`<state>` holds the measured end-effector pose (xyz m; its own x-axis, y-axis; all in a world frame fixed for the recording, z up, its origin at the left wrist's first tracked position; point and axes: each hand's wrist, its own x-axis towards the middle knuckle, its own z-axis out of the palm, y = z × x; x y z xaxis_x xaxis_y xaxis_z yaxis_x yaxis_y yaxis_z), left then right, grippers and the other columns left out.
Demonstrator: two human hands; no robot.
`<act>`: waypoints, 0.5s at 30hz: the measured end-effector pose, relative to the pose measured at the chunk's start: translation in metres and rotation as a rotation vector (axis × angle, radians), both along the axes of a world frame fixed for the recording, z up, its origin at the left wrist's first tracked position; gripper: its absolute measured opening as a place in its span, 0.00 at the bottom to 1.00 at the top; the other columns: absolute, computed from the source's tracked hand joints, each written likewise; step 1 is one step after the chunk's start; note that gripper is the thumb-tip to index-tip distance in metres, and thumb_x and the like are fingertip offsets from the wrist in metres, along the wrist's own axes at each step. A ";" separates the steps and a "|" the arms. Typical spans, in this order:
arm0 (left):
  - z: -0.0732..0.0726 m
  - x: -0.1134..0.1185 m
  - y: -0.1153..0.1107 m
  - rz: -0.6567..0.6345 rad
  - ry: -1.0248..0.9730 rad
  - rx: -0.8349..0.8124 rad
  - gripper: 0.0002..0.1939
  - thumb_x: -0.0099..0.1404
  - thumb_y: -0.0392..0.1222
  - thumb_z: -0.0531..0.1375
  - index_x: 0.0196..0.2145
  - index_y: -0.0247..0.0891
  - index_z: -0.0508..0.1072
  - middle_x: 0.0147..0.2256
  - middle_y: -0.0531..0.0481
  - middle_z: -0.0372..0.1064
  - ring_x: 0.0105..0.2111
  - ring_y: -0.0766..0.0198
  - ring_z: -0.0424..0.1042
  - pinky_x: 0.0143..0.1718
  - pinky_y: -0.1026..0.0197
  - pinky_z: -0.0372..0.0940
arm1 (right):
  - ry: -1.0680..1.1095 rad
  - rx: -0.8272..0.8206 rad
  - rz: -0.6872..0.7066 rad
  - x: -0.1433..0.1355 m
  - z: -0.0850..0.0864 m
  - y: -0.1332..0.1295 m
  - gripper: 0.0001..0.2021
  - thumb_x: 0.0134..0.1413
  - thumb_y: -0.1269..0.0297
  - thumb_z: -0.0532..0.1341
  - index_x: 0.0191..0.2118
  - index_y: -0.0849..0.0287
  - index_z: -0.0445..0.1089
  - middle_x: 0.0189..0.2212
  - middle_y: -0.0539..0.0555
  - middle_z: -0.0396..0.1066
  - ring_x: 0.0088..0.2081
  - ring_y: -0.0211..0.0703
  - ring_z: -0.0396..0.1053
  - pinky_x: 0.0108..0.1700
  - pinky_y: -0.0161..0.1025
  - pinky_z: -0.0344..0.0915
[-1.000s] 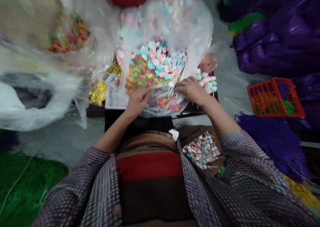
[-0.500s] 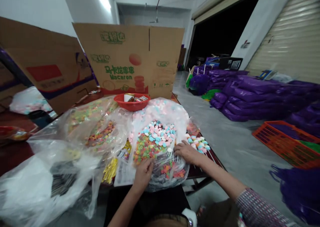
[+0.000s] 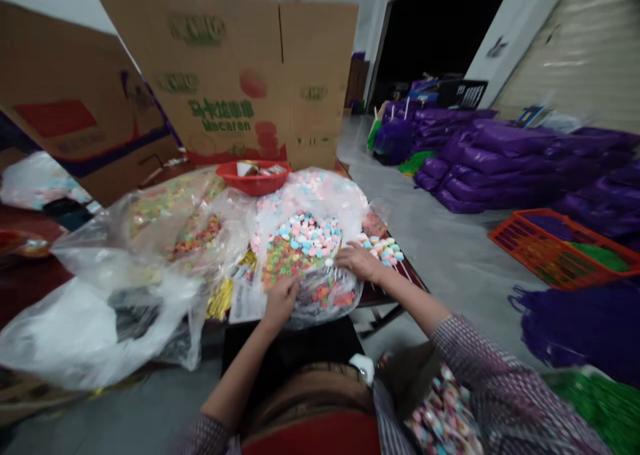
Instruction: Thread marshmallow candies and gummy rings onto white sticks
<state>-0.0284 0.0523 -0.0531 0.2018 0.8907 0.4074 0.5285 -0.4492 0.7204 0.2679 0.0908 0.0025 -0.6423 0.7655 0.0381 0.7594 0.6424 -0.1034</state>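
A clear bag (image 3: 325, 188) lies open on the table, showing pink, white and blue candies (image 3: 313, 233) above green and orange ring candies (image 3: 283, 261). Red ring candies (image 3: 333, 295) lie in its near part. My left hand (image 3: 281, 301) is at the near left edge of the ring candies, fingers curled together; whatever they hold is too small to see. My right hand (image 3: 359, 261) reaches over thin white sticks at the bag's right side, its fingers bent and blurred. Skewered candies (image 3: 383, 249) lie just beyond my right hand.
A red bowl (image 3: 254, 177) with small packets stands behind the bag. Cardboard boxes (image 3: 225, 75) rise at the back. More candy bags (image 3: 185, 221) and a white plastic bag (image 3: 75, 328) lie left. Purple sacks (image 3: 500, 168) and an orange crate (image 3: 550, 241) are on the floor right.
The view has tilted downward, so the table stands higher in the picture and more of my lap shows. Both hands stay near the same parts of the bag.
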 end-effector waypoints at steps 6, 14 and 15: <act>0.026 0.011 -0.004 -0.051 -0.091 -0.060 0.18 0.72 0.49 0.56 0.48 0.37 0.81 0.48 0.40 0.83 0.51 0.54 0.80 0.56 0.49 0.73 | 0.518 0.179 -0.009 -0.039 0.023 -0.015 0.13 0.69 0.65 0.58 0.48 0.56 0.81 0.45 0.60 0.83 0.50 0.48 0.77 0.61 0.54 0.64; 0.079 0.022 -0.016 -0.099 -0.523 -0.199 0.18 0.71 0.54 0.61 0.49 0.40 0.81 0.36 0.49 0.81 0.39 0.62 0.79 0.48 0.55 0.75 | 1.172 -0.429 -0.380 -0.090 0.046 -0.073 0.17 0.63 0.47 0.64 0.44 0.55 0.82 0.20 0.46 0.71 0.20 0.34 0.64 0.23 0.33 0.61; 0.077 0.023 -0.017 -0.107 -0.553 -0.224 0.17 0.70 0.53 0.63 0.47 0.40 0.82 0.34 0.50 0.80 0.37 0.63 0.78 0.46 0.57 0.75 | 1.220 -0.529 -0.415 -0.090 0.043 -0.077 0.19 0.61 0.45 0.65 0.44 0.55 0.81 0.19 0.44 0.68 0.17 0.32 0.60 0.20 0.32 0.56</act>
